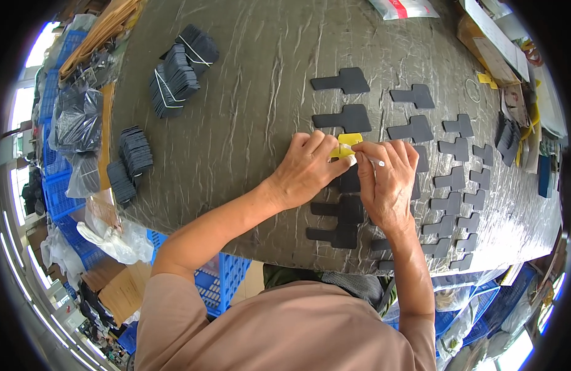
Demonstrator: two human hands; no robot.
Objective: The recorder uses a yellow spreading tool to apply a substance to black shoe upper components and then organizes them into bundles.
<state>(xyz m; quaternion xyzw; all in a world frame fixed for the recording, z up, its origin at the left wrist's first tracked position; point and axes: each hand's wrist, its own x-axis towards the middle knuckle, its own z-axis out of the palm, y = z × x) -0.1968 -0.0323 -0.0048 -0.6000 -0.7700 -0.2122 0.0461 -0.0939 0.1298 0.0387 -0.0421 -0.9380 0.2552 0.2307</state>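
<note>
Crinkled grey sheeting covers the work table (254,93), with flat black paddle-shaped pieces (350,117) laid in rows across the centre and right of the frame and banded stacks of black pieces (180,71) at upper left. At centre, the left hand (307,170) and right hand (384,179) meet, fingertips pinched together on a small yellow strip (347,143) held just above one black piece. The strip looks thin and pliable, so a light pinch at opposite edges, kept flat and square to the piece below, probably serves best.
</note>
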